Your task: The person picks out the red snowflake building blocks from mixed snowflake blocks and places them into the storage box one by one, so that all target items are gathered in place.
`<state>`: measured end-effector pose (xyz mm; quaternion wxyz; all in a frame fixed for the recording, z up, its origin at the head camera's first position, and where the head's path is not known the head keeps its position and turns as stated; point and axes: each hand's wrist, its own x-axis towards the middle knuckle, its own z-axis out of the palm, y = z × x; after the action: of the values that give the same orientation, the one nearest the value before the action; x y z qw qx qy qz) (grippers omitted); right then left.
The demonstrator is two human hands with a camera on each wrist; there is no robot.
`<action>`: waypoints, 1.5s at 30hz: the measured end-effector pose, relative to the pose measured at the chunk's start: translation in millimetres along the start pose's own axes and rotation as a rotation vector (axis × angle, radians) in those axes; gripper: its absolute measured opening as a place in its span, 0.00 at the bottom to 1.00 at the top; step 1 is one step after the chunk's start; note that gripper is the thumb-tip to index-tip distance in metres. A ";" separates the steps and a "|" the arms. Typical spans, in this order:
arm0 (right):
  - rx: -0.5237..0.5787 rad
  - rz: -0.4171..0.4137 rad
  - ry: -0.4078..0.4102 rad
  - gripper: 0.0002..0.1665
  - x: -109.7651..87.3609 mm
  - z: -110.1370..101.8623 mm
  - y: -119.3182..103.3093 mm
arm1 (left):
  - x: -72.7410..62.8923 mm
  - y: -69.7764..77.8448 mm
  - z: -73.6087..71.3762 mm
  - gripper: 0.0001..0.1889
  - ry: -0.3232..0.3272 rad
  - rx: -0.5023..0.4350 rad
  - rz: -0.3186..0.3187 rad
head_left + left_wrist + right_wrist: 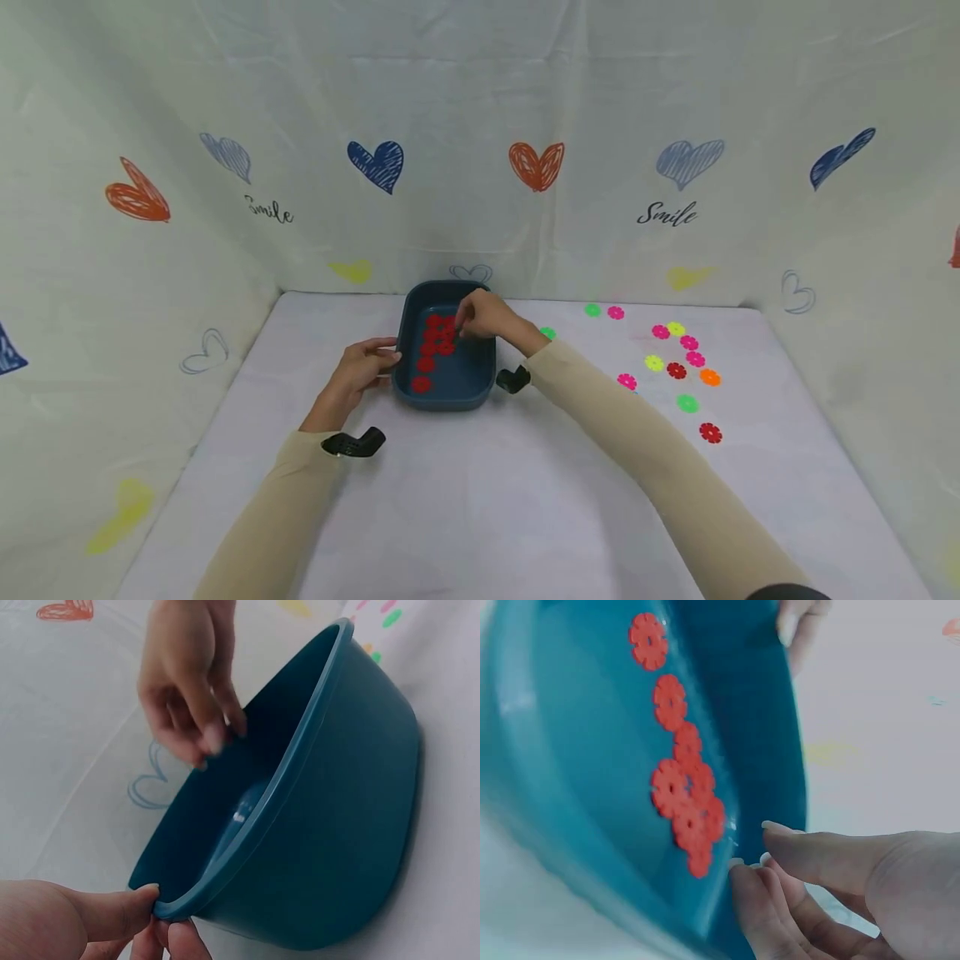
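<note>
A dark blue plastic tub stands on the white table, several red notched discs lying on its floor. My left hand pinches the tub's left rim, thumb above and fingers underneath, as the left wrist view shows. Over the tub's far right part hangs my right hand, fingers bent downward. In the right wrist view its thumb and fingertips are apart, with nothing visible between them. There, some red discs lie in a line and others overlap in a cluster near the tub wall.
Right of the tub, loose discs are scattered on the table: pink, yellow, green, orange and red. My right forearm crosses in front of them. A white curtain printed with hearts borders the table's back.
</note>
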<state>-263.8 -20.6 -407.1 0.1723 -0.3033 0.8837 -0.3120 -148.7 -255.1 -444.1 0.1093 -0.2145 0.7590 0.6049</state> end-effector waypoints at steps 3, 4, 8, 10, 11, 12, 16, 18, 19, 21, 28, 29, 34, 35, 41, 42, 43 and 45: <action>0.045 0.002 0.000 0.07 -10.3 -10.2 7.0 | 1.4 0.6 0.8 0.26 -0.002 0.007 0.000; 0.064 0.010 -0.001 0.07 -14.3 -13.4 9.3 | 1.5 0.4 0.7 0.26 -0.007 0.008 0.002; 0.144 0.064 0.010 0.07 -31.5 -25.3 19.5 | 1.0 0.6 0.6 0.27 -0.015 0.021 0.003; 0.193 0.089 0.021 0.07 -40.9 -31.0 25.2 | 0.3 0.9 -0.3 0.27 -0.019 0.027 0.003; 0.210 0.100 0.028 0.08 -45.6 -33.8 28.0 | 0.1 1.1 -0.6 0.27 -0.017 0.030 0.001; 0.224 0.108 0.034 0.08 -50.2 -36.4 31.4 | 0.1 1.1 -1.2 0.27 -0.014 0.032 -0.002; 0.232 0.133 0.054 0.10 -68.4 -45.9 44.7 | -0.6 -0.4 -4.4 0.28 -0.020 0.024 0.010; 0.233 0.147 0.062 0.10 -77.5 -50.1 52.1 | -0.9 -1.4 -5.9 0.28 -0.022 0.022 0.018; 0.234 0.157 0.064 0.11 -82.2 -52.2 55.7 | -1.5 -1.8 -6.7 0.28 -0.024 0.021 0.022; 0.235 0.174 0.069 0.12 -91.0 -55.9 64.0 | -2.4 -2.4 -8.0 0.28 -0.025 0.022 0.023; 0.217 0.226 0.107 0.13 -121.0 -70.0 91.8 | -4.0 -2.8 -7.8 0.28 -0.020 0.033 0.014; 0.220 0.230 0.118 0.13 -125.1 -71.9 95.3 | -4.2 -2.6 -7.5 0.28 -0.020 0.036 0.011; 0.239 0.248 0.166 0.15 -145.7 -79.9 114.6 | -5.3 -0.4 -5.1 0.29 -0.023 0.048 0.003; 0.243 0.257 0.174 0.15 -149.7 -80.9 118.8 | -5.4 0.1 -4.6 0.29 -0.028 0.050 0.004; 0.252 0.327 0.229 0.17 -173.9 -88.1 142.1 | -4.4 1.4 -1.6 0.30 -0.060 0.050 0.012; 0.249 0.340 0.237 0.18 -177.5 -89.9 145.0 | -4.1 1.5 -1.2 0.30 -0.064 0.048 0.013; 0.242 0.356 0.242 0.18 -181.4 -91.8 147.4 | -4.1 2.1 -0.7 0.30 -0.069 0.045 0.012; 0.221 0.388 0.257 0.19 -187.2 -95.1 152.9 | -3.8 2.9 0.5 0.30 -0.079 0.041 0.016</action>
<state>-234.6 237.4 -414.9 0.1471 -0.0653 0.9006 -0.4038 -146.7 -253.4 -440.1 0.1387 -0.1821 0.7680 0.5981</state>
